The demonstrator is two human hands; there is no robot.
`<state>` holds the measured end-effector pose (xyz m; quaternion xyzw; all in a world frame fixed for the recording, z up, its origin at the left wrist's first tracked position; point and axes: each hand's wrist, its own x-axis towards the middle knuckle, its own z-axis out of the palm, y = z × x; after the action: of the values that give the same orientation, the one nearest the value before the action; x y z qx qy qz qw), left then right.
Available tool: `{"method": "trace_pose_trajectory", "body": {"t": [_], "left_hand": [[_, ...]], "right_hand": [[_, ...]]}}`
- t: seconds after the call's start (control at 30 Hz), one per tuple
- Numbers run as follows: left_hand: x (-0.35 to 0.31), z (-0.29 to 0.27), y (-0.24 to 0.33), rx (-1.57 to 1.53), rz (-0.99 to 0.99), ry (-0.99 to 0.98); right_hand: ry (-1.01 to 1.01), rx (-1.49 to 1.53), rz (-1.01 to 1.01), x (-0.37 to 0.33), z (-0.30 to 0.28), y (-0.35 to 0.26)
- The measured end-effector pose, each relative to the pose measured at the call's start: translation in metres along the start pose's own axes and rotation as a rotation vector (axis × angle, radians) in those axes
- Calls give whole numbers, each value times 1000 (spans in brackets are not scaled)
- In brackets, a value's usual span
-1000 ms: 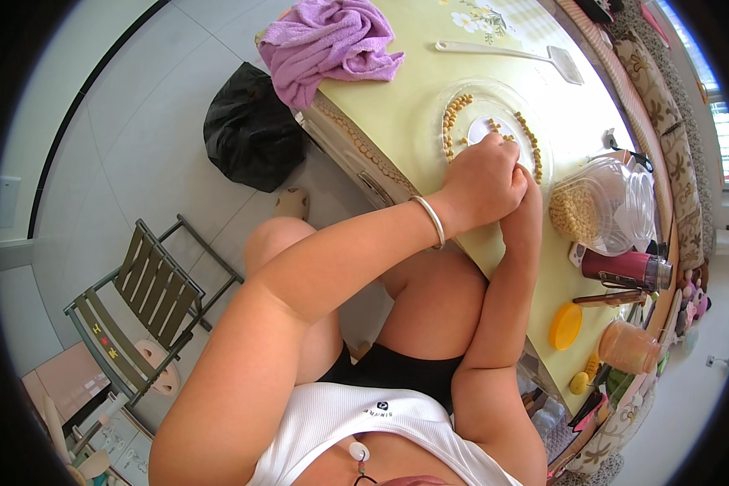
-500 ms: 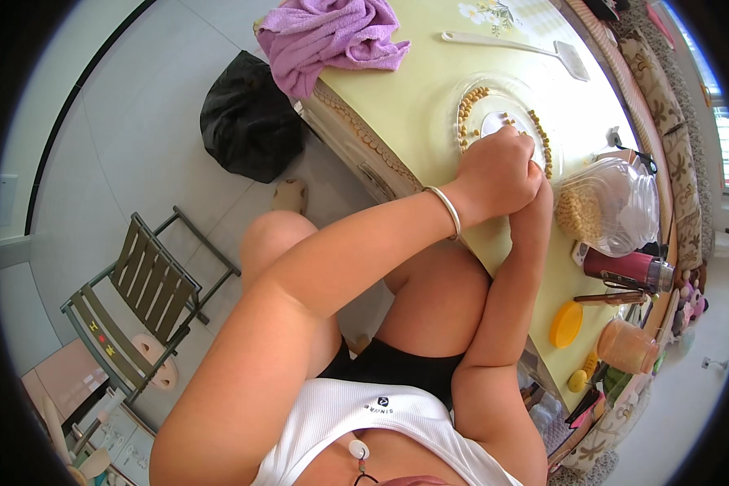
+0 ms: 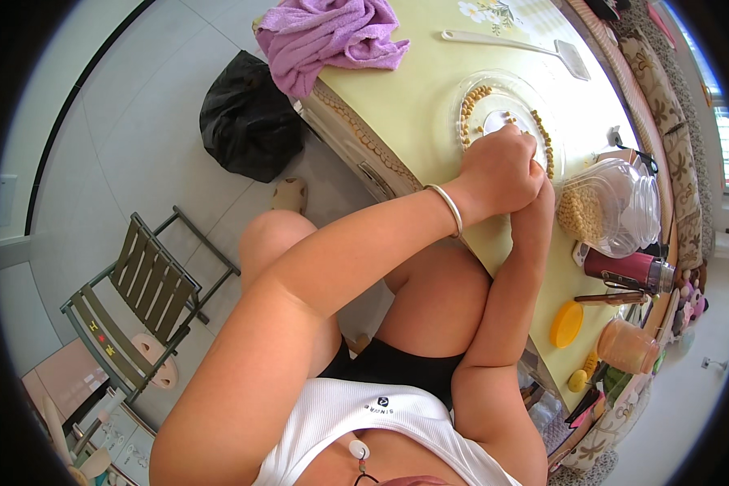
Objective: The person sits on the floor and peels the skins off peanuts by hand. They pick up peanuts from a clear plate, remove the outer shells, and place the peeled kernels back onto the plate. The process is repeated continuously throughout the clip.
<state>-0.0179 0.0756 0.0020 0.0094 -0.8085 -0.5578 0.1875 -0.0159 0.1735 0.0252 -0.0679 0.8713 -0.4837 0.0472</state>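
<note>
My left hand [image 3: 500,168], with a silver bangle at its wrist, is closed over the near edge of a clear round plate [image 3: 452,121]. Its fingertips are out of sight, so I cannot make out what they pinch. My right hand [image 3: 536,194] meets it from the right; most of its fingers are covered by the left hand. Tan dried beans [image 3: 476,95] lie in curved rows along the plate's left and right sides. A few loose ones sit near its middle, just beyond my knuckles.
Right of the plate, a clear plastic jar [image 3: 616,206] lies tilted with beans inside. Behind it are a dark red bottle [image 3: 620,269], a yellow lid [image 3: 566,325] and an orange-tinted jar [image 3: 628,347]. A white spatula [image 3: 510,42] and purple towel [image 3: 332,40] occupy the table's far part.
The beans on the plate's left side have shifted slightly to the right. Both hands stay together in nearly the same place.
</note>
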Motion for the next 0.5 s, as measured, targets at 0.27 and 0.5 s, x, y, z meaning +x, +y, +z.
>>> {"method": "trace_pose_trajectory", "body": {"t": [0.27, 0.5], "left_hand": [[1, 2, 1, 10, 8, 3], [0, 0, 1, 17, 3, 0]], "right_hand": [[-13, 54, 40, -1, -1, -3], [-17, 57, 56, -2, 0, -7]]}}
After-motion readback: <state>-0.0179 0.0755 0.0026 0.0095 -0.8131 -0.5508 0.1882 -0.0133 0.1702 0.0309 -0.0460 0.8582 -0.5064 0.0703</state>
